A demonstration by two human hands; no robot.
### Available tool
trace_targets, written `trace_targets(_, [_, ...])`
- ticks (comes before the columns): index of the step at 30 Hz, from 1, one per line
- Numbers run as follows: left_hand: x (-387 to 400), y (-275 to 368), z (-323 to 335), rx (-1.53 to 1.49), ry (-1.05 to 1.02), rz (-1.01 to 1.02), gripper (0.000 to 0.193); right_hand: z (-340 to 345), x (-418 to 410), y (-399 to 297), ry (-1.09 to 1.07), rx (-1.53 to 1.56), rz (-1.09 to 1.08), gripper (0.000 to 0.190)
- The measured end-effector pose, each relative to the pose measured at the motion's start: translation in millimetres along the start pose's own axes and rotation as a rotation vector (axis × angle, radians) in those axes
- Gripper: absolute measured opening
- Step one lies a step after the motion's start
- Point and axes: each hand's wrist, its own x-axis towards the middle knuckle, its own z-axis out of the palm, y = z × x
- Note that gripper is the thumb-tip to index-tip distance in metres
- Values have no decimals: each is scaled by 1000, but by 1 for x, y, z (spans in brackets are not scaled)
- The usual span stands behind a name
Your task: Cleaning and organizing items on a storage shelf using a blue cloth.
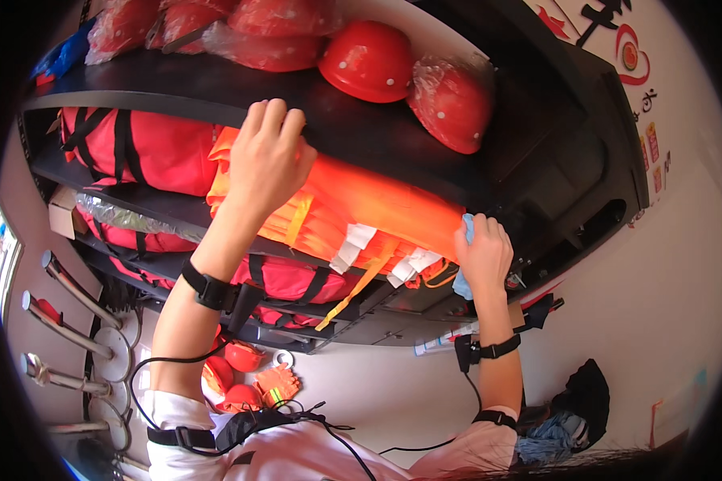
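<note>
My left hand [271, 147] has its fingers curled over the front edge of a black shelf [180, 105], above a stack of folded orange fabric items [385, 201]. In my right hand [486, 252] is a light blue cloth [464, 282], held at the right end of the orange stack. White tags and yellow straps hang from the stack. On the shelf above, a bare red helmet [370, 60] sits beside a plastic-wrapped red helmet [454, 105].
Red bags with black straps [168, 150] fill the shelf at left, with more below. On the floor are red helmets [243, 356], orange gloves [277, 382] and a white tape roll [283, 359]. Metal posts with round bases [111, 355] stand at left.
</note>
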Motion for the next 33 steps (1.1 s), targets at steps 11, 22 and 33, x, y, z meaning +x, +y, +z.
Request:
trace_targets(11, [4,-10,-9,-73,-85,55,26,-2,57,-133,-12,324,-81,22])
trace_targets(22, [2,-15,-11,-78,-82,104,38,-21,-77,-190,-806,622,-234,30])
trace_targets(33, [0,-16,-7,-65,-25,78,26,-48,-114,-83,-568,644,288,30])
